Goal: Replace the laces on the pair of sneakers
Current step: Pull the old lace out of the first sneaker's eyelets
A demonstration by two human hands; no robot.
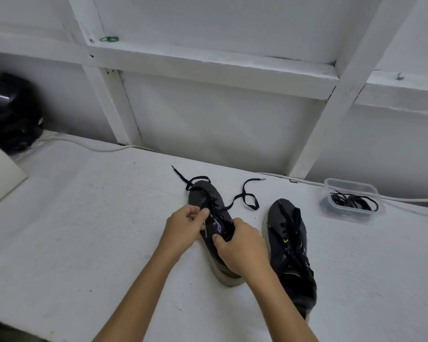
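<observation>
Left sneaker (209, 218): dark, lies on the white tabletop (84, 218) toe pointing away, under both hands; purple print on its tongue shows between them.
Left hand (183, 227): at the sneaker's left side by the eyelets; fingers (192, 211) curled, thumb and forefinger pinching what appears to be the black lace (242, 198) at the upper.
Right hand (240, 245): on the sneaker's right side near the collar; fingers curled around the upper, thumb pressed on the tongue.
Lace: black, threaded through the front eyelets just beyond the left fingers; one loose end runs off past the toe to the far left, the other loops on the tabletop to the right of the toe, beyond the right fingers.
Right sneaker (289, 248): dark, laced in black, lies just right of the right hand, not touched, toe away.
Plastic container (351, 199): clear, well right of and beyond the right fingers, holding a bundle of black laces (351, 201).
White cable (89, 146): runs along the far edge of the tabletop by the white wall.
</observation>
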